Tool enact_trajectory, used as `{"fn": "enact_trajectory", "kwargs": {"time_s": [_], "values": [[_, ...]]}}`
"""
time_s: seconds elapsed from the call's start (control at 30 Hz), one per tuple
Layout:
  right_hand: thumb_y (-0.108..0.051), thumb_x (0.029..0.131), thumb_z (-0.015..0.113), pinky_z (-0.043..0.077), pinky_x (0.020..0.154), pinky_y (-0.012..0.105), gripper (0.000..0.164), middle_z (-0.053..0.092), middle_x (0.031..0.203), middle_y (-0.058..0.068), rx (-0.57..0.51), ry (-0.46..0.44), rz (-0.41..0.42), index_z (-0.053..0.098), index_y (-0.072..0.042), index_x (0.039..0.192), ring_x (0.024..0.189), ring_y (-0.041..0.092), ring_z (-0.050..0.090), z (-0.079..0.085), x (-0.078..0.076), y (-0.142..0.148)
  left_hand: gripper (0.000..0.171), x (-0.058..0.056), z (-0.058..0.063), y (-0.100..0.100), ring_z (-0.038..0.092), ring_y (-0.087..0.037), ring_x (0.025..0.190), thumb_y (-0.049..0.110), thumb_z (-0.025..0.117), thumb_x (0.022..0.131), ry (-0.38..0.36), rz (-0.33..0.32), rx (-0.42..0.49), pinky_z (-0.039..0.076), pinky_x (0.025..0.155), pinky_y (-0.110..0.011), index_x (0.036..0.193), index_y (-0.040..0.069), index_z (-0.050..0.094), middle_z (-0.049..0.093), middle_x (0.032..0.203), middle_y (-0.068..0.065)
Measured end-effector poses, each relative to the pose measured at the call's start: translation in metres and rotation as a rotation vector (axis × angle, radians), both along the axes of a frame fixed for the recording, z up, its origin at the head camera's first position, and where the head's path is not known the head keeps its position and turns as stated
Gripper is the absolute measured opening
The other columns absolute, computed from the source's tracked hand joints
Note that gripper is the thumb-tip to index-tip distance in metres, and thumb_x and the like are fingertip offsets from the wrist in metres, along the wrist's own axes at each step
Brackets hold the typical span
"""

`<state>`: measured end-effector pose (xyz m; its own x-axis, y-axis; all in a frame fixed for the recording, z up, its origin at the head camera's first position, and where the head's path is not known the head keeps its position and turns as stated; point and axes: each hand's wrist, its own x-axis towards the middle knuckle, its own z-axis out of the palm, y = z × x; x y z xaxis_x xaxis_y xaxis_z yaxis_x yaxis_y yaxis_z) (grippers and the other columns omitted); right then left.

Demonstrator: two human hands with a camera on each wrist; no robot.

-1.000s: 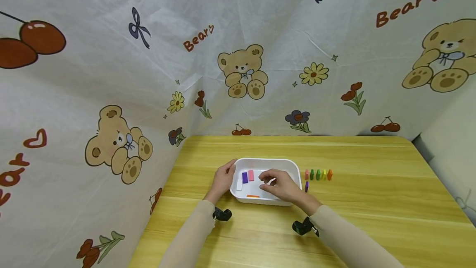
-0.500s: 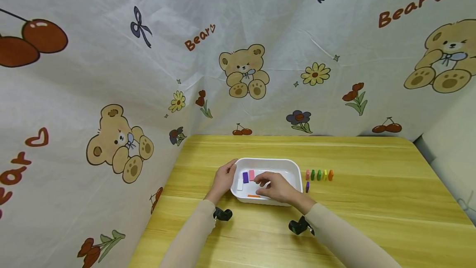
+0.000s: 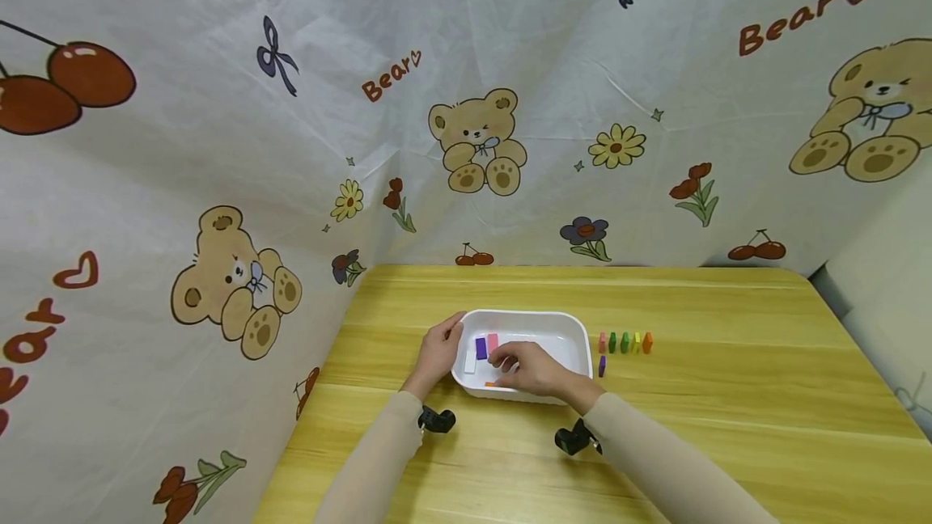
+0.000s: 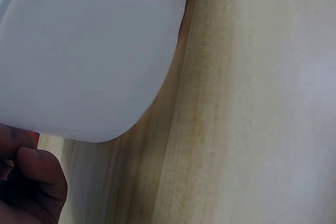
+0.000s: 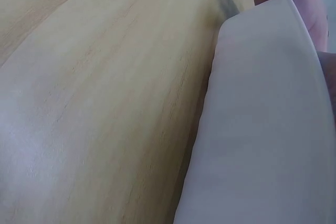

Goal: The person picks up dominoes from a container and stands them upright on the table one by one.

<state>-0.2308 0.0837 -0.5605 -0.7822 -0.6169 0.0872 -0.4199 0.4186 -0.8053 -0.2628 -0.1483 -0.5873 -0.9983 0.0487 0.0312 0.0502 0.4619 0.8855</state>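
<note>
A white plastic tub (image 3: 542, 325) stands on the wooden table. My left hand (image 3: 437, 352) grips its left end, thumb and fingers at the rim; curled fingers (image 4: 42, 174) show against the outer wall in the left wrist view. Inside the tub lie a white block (image 3: 469, 361), a purple block (image 3: 481, 348) and a pink block (image 3: 493, 340). My right hand (image 3: 530, 369) reaches down into the tub with thumb and fingers spread apart. Its thumb tip is right at an orange block (image 3: 490, 384) by the front wall, which the hand partly covers.
Right of the tub stands a row of small upright blocks: pink (image 3: 602, 342), green (image 3: 624, 342), yellow (image 3: 637, 342) and orange (image 3: 647, 343) among them. A purple block (image 3: 602, 365) stands just in front. A bear-print cloth (image 3: 320, 103) hangs behind and along the left.
My right hand has moved left and slightly toward the tub's front wall, and now covers part of the orange block. The left hand has stayed at the rim.
</note>
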Motion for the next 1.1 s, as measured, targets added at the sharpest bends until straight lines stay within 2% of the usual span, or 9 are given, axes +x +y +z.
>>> {"fn": "enact_trajectory", "kwargs": {"time_s": [0.17, 0.33, 0.67, 1.1], "values": [[-0.006, 0.084, 0.083, 0.056, 0.076, 0.022, 0.031, 0.072, 0.104, 0.016, 0.020, -0.039, -0.002, 0.072, 0.003, 0.111, 0.093, 0.031, 0.069, -0.002, -0.003, -0.004, 0.041, 0.000, -0.001, 0.000, 0.053, -0.027, 0.142, 0.034, 0.048, 0.111, -0.019, 0.002, 0.001, 0.047, 0.116, -0.045, 0.148, 0.021, 0.059, 0.058, 0.151, -0.005], [-0.004, 0.083, 0.084, 0.053, 0.074, 0.018, 0.029, 0.071, 0.100, 0.015, 0.034, -0.070, -0.001, 0.072, 0.002, 0.109, 0.088, 0.025, 0.067, -0.003, -0.005, -0.006, 0.040, 0.000, -0.001, -0.001, 0.055, -0.029, 0.140, 0.032, 0.048, 0.111, 0.001, 0.007, -0.001, 0.048, 0.115, -0.047, 0.147, 0.020, 0.060, 0.060, 0.149, -0.007], [-0.003, 0.082, 0.084, 0.053, 0.071, 0.017, 0.026, 0.072, 0.095, 0.015, 0.065, -0.109, 0.004, 0.073, 0.002, 0.105, 0.082, 0.015, 0.063, -0.007, -0.011, -0.006, 0.040, -0.001, -0.003, -0.001, 0.051, -0.029, 0.143, 0.031, 0.049, 0.111, -0.010, 0.012, 0.012, 0.044, 0.118, -0.046, 0.147, 0.019, 0.060, 0.058, 0.151, -0.007], [0.006, 0.078, 0.079, 0.047, 0.065, 0.016, 0.017, 0.071, 0.082, 0.009, 0.118, -0.030, 0.044, 0.074, -0.001, 0.093, 0.073, 0.004, 0.055, -0.014, -0.016, -0.009, 0.041, -0.001, -0.001, 0.001, 0.051, -0.028, 0.143, 0.033, 0.049, 0.111, -0.011, 0.012, 0.001, 0.044, 0.119, -0.045, 0.147, 0.020, 0.060, 0.058, 0.151, -0.006]]}}
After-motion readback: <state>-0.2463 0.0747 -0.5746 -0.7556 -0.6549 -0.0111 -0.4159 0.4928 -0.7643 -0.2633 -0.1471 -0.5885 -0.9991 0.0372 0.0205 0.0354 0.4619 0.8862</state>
